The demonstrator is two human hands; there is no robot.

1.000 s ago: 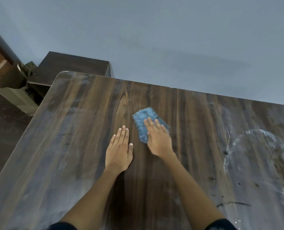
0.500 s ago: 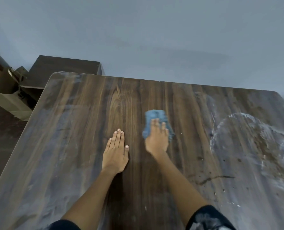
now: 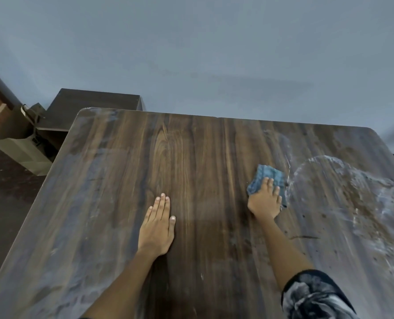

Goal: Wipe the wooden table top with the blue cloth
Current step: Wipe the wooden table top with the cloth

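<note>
So the blue cloth (image 3: 265,179) is pinned flat under the right hand (image 3: 265,200), on the right half of the wooden table top (image 3: 191,162), roughly midway between the far edge and the near edge. It's bunched up into a rumpled, roughly squarish wad, with a nubby, ribbed sort of weave to it, medium-to-dusty blue with darker folds along its left and right sides. Its far corner pokes out past the fingertips, and a bit of it is also seen sticking out on both sides of the hand. The right hand is laid palm-down with the fingers (image 3: 270,183) spread slightly and pressed onto the cloth rather than curled round it, so it's more held down than gripped. Just to the right of the cloth, a big whitish smeared patch (image 3: 343,203) is spread over the table toward the right edge, with brownish grime and dark specks inside it, plus a thin dark streak (image 3: 304,237) nearer the near edge. The left hand (image 3: 157,224) is planted flat on bare wood around the middle of the table, fingers straight and kept together, thumb out a little, nothing held in it. The strip of wood between the two hands looks darker and cleaner, while a hazy grey film is seen along the left edge and near-left corner. A patterned sleeve (image 3: 315,295) is seen on the right arm by the near edge.
</note>
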